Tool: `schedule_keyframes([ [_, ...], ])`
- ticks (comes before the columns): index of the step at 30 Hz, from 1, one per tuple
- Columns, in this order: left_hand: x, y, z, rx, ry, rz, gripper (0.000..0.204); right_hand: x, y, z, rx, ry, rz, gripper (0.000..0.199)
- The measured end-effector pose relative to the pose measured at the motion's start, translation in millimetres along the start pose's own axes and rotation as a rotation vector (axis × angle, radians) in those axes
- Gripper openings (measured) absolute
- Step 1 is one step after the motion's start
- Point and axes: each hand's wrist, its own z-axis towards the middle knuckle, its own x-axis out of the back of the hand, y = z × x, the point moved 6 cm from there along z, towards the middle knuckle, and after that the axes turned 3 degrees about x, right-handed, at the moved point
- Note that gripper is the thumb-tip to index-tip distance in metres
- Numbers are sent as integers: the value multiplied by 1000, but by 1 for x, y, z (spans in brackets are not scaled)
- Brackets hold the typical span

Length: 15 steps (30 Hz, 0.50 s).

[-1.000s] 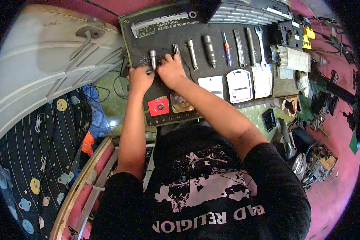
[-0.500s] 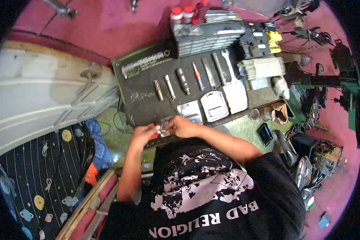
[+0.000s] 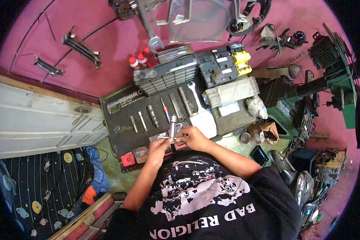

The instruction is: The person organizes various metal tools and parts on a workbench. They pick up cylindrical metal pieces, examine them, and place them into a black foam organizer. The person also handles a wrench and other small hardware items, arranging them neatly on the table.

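Observation:
Near the front edge of a dark work mat [image 3: 122,134], I hold a metal T-handle tap wrench [image 3: 173,127] upright, its ridged chuck end pointing away from me. My left hand [image 3: 159,149] is closed around the lower end, beside the thin crossbar. With pinched fingers my right hand [image 3: 194,139] grips the crossbar's right side. A small red box [image 3: 127,159] and a clear plastic case [image 3: 141,154] lie left of my left hand. Beyond my hands are a fluted cutting bit [image 3: 133,124], a socket-like metal piece [image 3: 143,121], a dark cylindrical tool [image 3: 152,116] and a screwdriver [image 3: 165,109].
A combination wrench [image 3: 195,97] lies by a white packet [image 3: 204,123]. Behind stands a grey drawer organizer [image 3: 168,76] with red-capped bottles [image 3: 134,63]; a black and yellow case [image 3: 224,66] is beside it. A green machine [image 3: 346,102] stands right, a white door [image 3: 40,120] left.
The view has tilted up and turned. The red item that was at my left hand now lies on the mat to its left. The tap wrench now stands out plainly between both hands.

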Motion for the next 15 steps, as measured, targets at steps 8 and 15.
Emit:
schedule_keyframes([
  [8,-49,-18,11,-169,73,-93,21,132,49,23,259,153,-384,32],
  [15,-79,14,-24,-333,126,-120,18,255,106,96,-65,451,-1379,55],
])
